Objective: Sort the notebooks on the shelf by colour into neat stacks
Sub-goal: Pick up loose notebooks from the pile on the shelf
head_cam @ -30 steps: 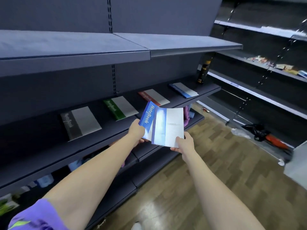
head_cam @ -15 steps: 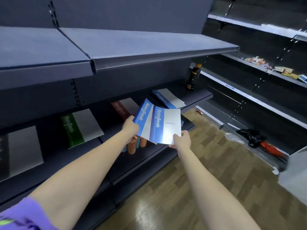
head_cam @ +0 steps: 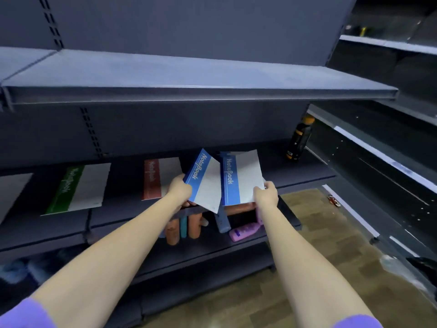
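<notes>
The left hand point(head_cam: 180, 189) pinches one blue notebook point(head_cam: 205, 183) by its lower left edge, tilted so its spine leans right, while the right hand point(head_cam: 266, 194) pinches a second blue notebook point(head_cam: 241, 177) at its lower right corner, fingers curled under it. Each hand has its own book, probably so the two can be squared up before they go down as one pile. Both hover over the front of the middle shelf point(head_cam: 307, 171), right of the red notebook point(head_cam: 160, 178) and the green notebook point(head_cam: 79, 189), which lie flat and well apart, each on its own patch. Whether a blue pile already lies under the right-hand book I cannot tell; the book hides that spot. The open stretch between the red notebook and the bottle point(head_cam: 298, 138) looks like the blue place. The books are thin and floppy, so corner grips may let them sag; laying the right one first seems wise.
</notes>
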Available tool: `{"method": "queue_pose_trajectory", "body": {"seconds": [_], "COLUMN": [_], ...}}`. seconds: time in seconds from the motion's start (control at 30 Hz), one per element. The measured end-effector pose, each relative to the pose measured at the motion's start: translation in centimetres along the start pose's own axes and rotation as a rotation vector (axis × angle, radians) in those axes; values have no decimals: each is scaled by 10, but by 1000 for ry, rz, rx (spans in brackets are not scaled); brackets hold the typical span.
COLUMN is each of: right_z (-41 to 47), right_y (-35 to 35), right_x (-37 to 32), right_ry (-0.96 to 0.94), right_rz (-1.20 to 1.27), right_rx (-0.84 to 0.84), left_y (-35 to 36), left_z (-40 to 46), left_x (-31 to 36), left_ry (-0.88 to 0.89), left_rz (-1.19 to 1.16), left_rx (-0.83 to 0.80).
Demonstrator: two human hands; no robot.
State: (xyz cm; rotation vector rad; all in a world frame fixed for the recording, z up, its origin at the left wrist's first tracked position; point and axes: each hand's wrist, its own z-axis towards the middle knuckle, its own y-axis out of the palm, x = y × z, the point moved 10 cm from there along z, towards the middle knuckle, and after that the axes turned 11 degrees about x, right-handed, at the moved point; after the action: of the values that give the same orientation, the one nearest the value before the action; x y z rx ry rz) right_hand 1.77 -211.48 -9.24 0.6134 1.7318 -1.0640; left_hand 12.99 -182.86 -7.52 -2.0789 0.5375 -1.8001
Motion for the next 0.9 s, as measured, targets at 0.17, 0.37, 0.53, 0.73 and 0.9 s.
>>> {"method": "queue_pose_trajectory", "body": {"seconds": [0.17, 0.37, 0.53, 0.73, 0.9], "right_z": [42, 79, 81, 98, 102], "right_y": [18, 18, 18, 8, 1], "right_x": [-1, -10, -14, -5, 1], "right_ry": [32, -129, -253, -182, -128], "right_rz": [-25, -339, -511, -346, -202], "right_rx": [-186, -170, -147, -210, -330], "left_y": [4, -10, 4, 47, 96], "left_z": [0, 1, 1, -8, -7], "left_x": [-10, -4, -1, 22, 47], "left_ry": [-72, -90, -118, -165, -153], "left_rz": [-35, 23, -105, -127, -128], "left_rx": [174, 365, 301, 150, 124]}}
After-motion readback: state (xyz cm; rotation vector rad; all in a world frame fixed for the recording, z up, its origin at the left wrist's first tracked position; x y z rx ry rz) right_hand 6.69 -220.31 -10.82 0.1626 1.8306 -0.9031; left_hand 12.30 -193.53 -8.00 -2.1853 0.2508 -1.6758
